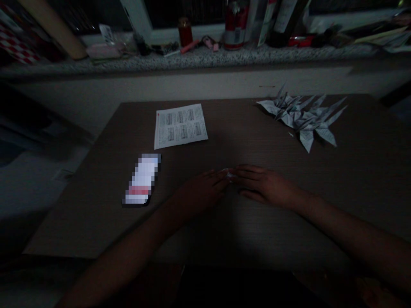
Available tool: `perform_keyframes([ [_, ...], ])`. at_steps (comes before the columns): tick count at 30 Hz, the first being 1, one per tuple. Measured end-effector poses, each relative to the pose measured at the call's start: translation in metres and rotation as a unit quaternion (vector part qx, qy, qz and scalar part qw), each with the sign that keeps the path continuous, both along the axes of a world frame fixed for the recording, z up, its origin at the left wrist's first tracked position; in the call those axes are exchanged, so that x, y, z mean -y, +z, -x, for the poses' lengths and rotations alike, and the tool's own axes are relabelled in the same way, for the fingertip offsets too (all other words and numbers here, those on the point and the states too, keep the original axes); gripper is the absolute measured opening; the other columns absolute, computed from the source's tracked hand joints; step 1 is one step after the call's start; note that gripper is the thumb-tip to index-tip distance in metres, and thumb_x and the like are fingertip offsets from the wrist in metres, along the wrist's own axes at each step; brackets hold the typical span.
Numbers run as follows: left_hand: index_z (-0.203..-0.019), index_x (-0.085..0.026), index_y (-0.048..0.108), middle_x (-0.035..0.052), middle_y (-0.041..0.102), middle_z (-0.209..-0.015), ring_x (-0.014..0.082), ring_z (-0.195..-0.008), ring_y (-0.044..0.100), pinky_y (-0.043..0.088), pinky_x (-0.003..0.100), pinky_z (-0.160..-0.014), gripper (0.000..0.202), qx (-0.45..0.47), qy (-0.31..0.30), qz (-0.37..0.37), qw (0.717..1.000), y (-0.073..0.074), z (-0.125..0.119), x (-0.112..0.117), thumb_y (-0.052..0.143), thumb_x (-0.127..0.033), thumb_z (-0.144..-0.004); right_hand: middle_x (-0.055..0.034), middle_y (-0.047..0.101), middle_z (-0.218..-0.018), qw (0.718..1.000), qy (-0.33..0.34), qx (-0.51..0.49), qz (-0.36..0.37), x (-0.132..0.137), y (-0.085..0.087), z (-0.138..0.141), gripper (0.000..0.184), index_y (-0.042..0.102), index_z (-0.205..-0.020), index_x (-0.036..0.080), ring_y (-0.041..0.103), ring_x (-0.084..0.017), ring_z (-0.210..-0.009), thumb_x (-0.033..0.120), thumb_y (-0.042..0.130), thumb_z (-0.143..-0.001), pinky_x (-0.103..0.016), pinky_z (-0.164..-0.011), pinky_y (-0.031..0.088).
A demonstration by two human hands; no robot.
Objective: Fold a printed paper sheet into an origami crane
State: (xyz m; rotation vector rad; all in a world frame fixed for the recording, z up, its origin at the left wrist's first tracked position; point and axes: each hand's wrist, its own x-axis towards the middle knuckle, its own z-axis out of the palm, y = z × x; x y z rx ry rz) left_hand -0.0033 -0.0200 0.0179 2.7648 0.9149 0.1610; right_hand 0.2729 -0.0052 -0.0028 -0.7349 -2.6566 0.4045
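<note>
A small piece of folded paper (pixel 229 174) lies on the table between my two hands, mostly covered by fingers. My left hand (pixel 205 190) comes in from the left, its fingers bent together over the paper's left side and holding it down. From the right reaches my right hand (pixel 265 184), palm down, with fingers stretched out flat and the thumb apart. Its fingertips touch the paper's right edge. The light is dim, so the folds cannot be made out.
A printed sheet (pixel 181 126) lies at the back left of the brown table (pixel 244 239). Nearer sits a lit phone (pixel 143 179), its screen blurred. Folded paper cranes (pixel 305 115) cluster at the back right. A stone windowsill (pixel 205 60) holds a red can (pixel 236 25) and clutter.
</note>
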Motion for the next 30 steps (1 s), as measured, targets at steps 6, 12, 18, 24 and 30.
perform_keyframes([
  [6,-0.155,-0.024,0.041,0.0075,0.048,-0.161,0.0248,-0.141,0.054,0.045,0.042,-0.116,0.049,0.010,0.026,0.024,0.999,-0.001,0.001,-0.002,0.049,-0.025,-0.107,-0.0070,0.060,-0.152,1.000,-0.001,-0.015,0.008,-0.002,-0.001,-0.001,0.054,0.051,-0.153,0.027,0.055,-0.027,-0.140,0.028,0.062,-0.100,-0.049,-0.114,0.051],
  [12,-0.153,-0.019,0.045,0.0105,0.049,-0.160,0.0270,-0.140,0.054,0.045,0.042,-0.114,0.047,-0.011,0.036,0.018,0.999,0.000,-0.001,-0.001,0.050,-0.028,-0.106,-0.0078,0.057,-0.155,1.000,-0.011,-0.003,0.001,-0.002,-0.005,-0.002,0.053,0.049,-0.155,0.026,0.053,-0.027,-0.142,0.027,0.058,-0.102,-0.050,-0.115,0.049],
  [18,-0.151,-0.020,0.047,0.0083,0.052,-0.157,0.0255,-0.138,0.055,0.043,0.041,-0.116,0.046,-0.009,0.035,0.010,0.999,0.002,-0.003,-0.001,0.051,-0.028,-0.106,-0.0086,0.057,-0.154,1.000,-0.014,-0.008,0.013,-0.001,-0.001,0.000,0.052,0.050,-0.153,0.027,0.054,-0.027,-0.141,0.027,0.059,-0.102,-0.050,-0.115,0.049],
  [24,-0.148,-0.018,0.050,0.0089,0.055,-0.154,0.0260,-0.132,0.058,0.045,0.041,-0.113,0.043,-0.017,0.032,-0.013,0.999,0.002,-0.005,-0.002,0.050,-0.028,-0.107,-0.0093,0.058,-0.153,0.998,-0.017,-0.021,0.049,-0.002,0.000,0.001,0.054,0.048,-0.154,0.026,0.055,-0.027,-0.140,0.025,0.059,-0.101,-0.049,-0.114,0.050],
  [30,-0.150,-0.012,0.048,0.0129,0.057,-0.151,0.0269,-0.131,0.059,0.046,0.041,-0.110,0.044,-0.056,0.020,-0.051,0.997,0.001,-0.009,0.000,0.047,-0.021,-0.107,-0.0082,0.061,-0.150,0.997,-0.020,-0.049,0.050,-0.005,-0.005,-0.001,0.054,0.048,-0.154,0.029,0.057,-0.025,-0.138,0.022,0.056,-0.102,-0.046,-0.113,0.051],
])
